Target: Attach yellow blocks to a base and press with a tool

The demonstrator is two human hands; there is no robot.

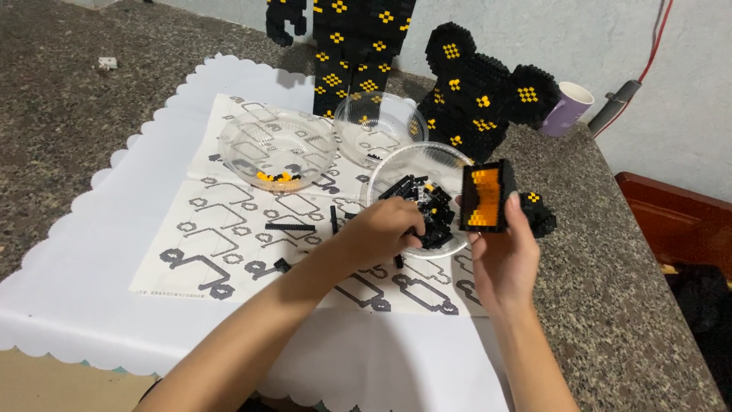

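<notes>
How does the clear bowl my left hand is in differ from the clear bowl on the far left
The bowl under the left hand, the near bowl, holds a heap of mostly black bricks; the left bowl holds only a few orange ones. The near bowl sits by the paper's right edge; the left bowl sits on its upper part. Both are clear plastic.

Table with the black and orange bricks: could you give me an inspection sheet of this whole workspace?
Surface: speckled stone counter under a white scalloped sheet and a printed diagram sheet.
Job's things: block piece, black with orange; bowl of black bricks.
Clutter: two other clear bowls, loose bricks, purple cup, large brick figure parts.
Hands: left hand in the brick bowl; right hand holds the block piece.
Cables: red wire on wall.
Surroundings: pale wall, red wooden furniture.
</notes>
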